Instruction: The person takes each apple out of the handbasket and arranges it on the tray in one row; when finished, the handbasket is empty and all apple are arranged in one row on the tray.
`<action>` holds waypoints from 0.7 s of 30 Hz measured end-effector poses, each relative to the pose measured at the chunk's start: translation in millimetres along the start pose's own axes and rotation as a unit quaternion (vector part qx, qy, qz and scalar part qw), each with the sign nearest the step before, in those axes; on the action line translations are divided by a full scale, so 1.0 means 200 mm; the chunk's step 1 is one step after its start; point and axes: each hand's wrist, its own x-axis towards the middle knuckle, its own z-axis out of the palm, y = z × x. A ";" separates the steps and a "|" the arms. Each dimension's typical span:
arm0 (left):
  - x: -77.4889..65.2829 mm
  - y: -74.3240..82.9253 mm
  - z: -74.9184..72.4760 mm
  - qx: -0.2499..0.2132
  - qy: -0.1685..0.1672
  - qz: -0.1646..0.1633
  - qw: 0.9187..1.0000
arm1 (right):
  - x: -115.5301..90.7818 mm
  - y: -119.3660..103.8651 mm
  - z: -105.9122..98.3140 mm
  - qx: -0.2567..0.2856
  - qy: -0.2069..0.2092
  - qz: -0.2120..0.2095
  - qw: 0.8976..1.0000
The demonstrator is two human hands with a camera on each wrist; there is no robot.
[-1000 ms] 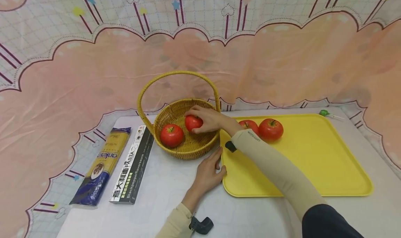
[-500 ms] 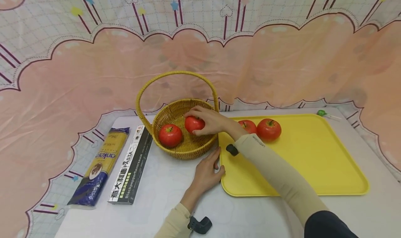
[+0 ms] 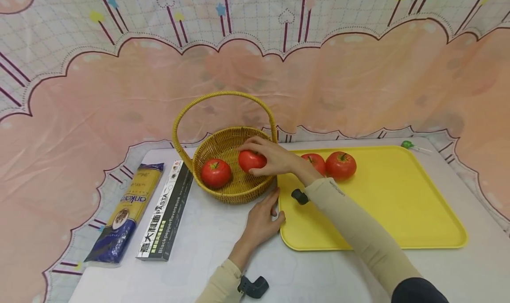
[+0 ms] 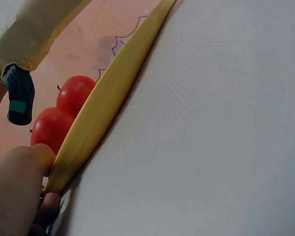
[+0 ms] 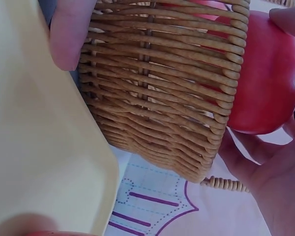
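Note:
My right hand (image 3: 275, 157) grips a red apple (image 3: 251, 161) over the right half of a round wicker basket (image 3: 233, 196) with a tall handle. In the right wrist view that apple (image 5: 268, 78) is beside the woven rim, thumb and fingers around it. Another red apple (image 3: 215, 173) lies in the basket's left part. My left hand (image 3: 260, 221) rests on the table, its fingers and thumb touching the left edge of a yellow tray (image 3: 390, 205). In the left wrist view the thumb lies against the tray rim (image 4: 96, 113); the other fingers are partly hidden.
Two more red apples, a front one (image 3: 340, 165) and one partly behind the right arm (image 3: 316, 162), sit at the tray's back left. Left of the basket lie a black-and-white pasta box (image 3: 165, 214) and a pasta bag (image 3: 126, 212). A green lollipop (image 3: 408, 144) lies behind the tray.
My right hand has moved slightly right with the apple, towards the basket's right rim. The left hand, tray and basket keep their places; the head view has shifted a little.

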 end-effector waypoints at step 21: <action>0.00 0.02 -0.01 0.005 0.009 0.001 1.000 | -0.12 0.00 -0.06 0.024 0.054 0.002 0.998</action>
